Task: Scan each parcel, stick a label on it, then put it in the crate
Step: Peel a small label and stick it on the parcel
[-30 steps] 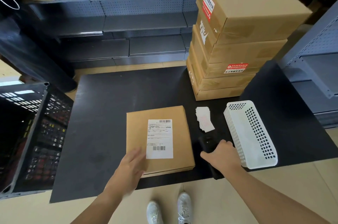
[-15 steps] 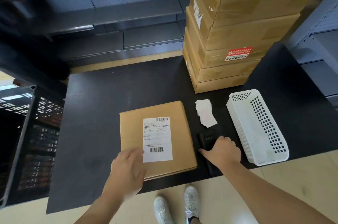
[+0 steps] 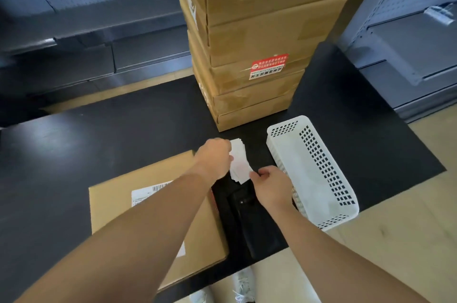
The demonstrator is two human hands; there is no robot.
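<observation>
Cardboard parcel (image 3: 116,206) lies flat at the desk's (image 3: 99,134) near edge, just left of the black scanner (image 3: 249,223), which nobody holds. Looks like you're on the label step. Your right hand (image 3: 269,187) pinches the near corner of the white label stack (image 3: 239,163); your left hand (image 3: 214,156) is curled at its left edge, grip hidden, can't tell. Next move: peel off one label only and land it on bare cardboard. Parcel is near-square; its shipping sheet (image 3: 146,195) runs near-to-far, barcode end toward the far edge.
</observation>
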